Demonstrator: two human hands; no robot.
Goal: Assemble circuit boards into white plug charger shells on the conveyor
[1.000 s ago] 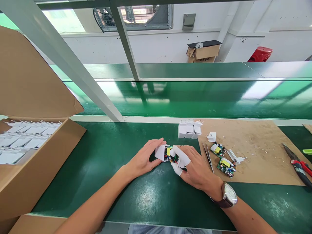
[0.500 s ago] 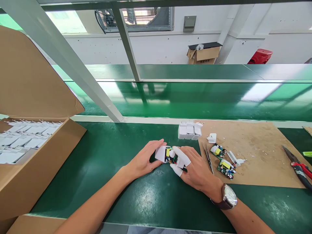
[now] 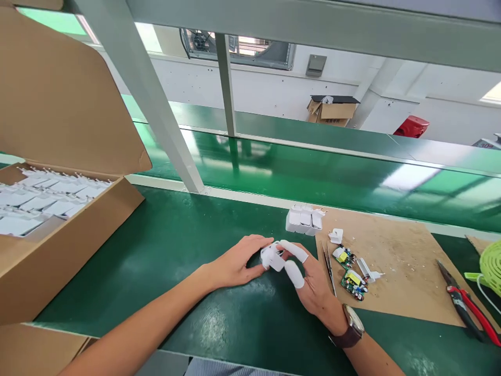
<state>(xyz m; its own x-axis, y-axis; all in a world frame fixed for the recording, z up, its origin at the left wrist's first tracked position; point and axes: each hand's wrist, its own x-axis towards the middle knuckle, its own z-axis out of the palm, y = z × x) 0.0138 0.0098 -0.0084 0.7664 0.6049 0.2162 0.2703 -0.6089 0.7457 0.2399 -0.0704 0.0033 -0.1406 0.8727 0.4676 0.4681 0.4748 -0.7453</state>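
Observation:
My left hand (image 3: 239, 261) is closed around a white plug charger (image 3: 271, 256) just above the green tabletop. My right hand (image 3: 309, 277) wears white finger covers on thumb and index finger, and these tips meet the charger's right end. No circuit board shows at the charger now. To the right lie two bare circuit boards (image 3: 353, 284), a white plug cover (image 3: 335, 236), another opened white plug piece (image 3: 368, 270) and metal tweezers (image 3: 329, 266). Several white charger housings (image 3: 303, 220) stand grouped behind my hands.
An open carton (image 3: 78, 235) packed with white chargers stands at left. Brown cardboard (image 3: 399, 266) covers the right part of the green table (image 3: 188, 224). Red-and-black pliers (image 3: 464, 303) lie at far right, near a light-green round object (image 3: 491, 266). A grey post (image 3: 168, 122) rises behind.
The circuit board seen between my hands is out of sight, with a white plug end showing there instead. My right fingers have shifted and spread somewhat. The camera view has tilted.

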